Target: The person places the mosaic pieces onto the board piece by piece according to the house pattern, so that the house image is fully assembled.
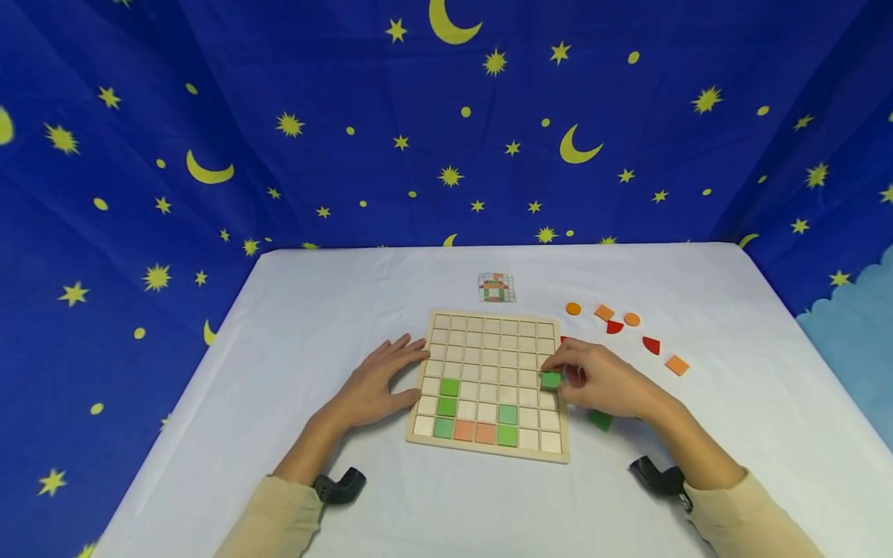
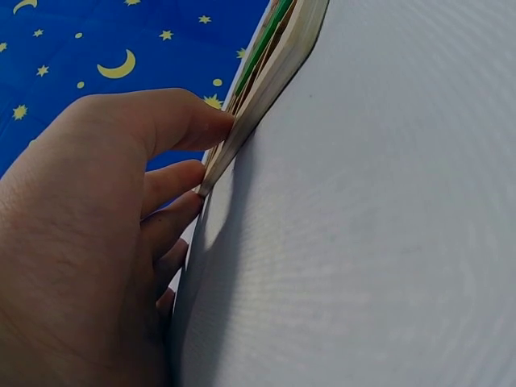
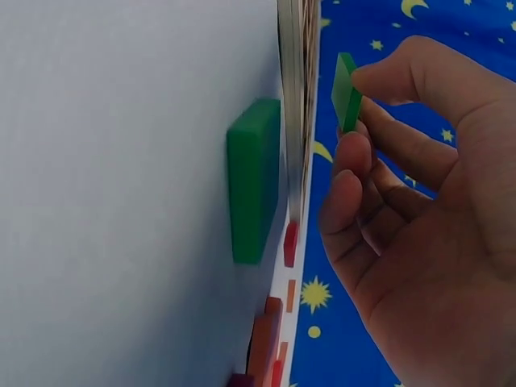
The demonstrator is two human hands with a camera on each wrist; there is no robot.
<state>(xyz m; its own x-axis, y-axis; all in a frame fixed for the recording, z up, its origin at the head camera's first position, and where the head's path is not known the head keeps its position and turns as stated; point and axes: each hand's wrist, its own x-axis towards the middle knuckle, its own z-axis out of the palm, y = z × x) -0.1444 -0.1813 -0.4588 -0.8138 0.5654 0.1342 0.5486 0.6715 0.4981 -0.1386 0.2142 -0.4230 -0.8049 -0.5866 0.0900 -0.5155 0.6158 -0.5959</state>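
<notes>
A wooden grid board (image 1: pixel 488 380) lies on the white table, with several green squares and two orange squares set in its lower cells. My right hand (image 1: pixel 603 380) pinches a green square tile (image 3: pixel 347 93) between thumb and fingers, over the board's right edge. At the opposite side, my left hand (image 1: pixel 377 384) rests with fingers spread, its thumb and fingertips at the board's left edge; the left wrist view shows the thumb (image 2: pixel 211 122) against the rim. Another green square (image 3: pixel 254 181) lies on the table beside the board, partly beneath my right hand in the head view.
A small pattern card (image 1: pixel 497 287) lies beyond the board. To the right are scattered orange squares (image 1: pixel 677 365), orange discs (image 1: pixel 632 319) and red quarter-round pieces (image 1: pixel 652 346). A blue starry curtain (image 1: pixel 446 139) stands behind the table.
</notes>
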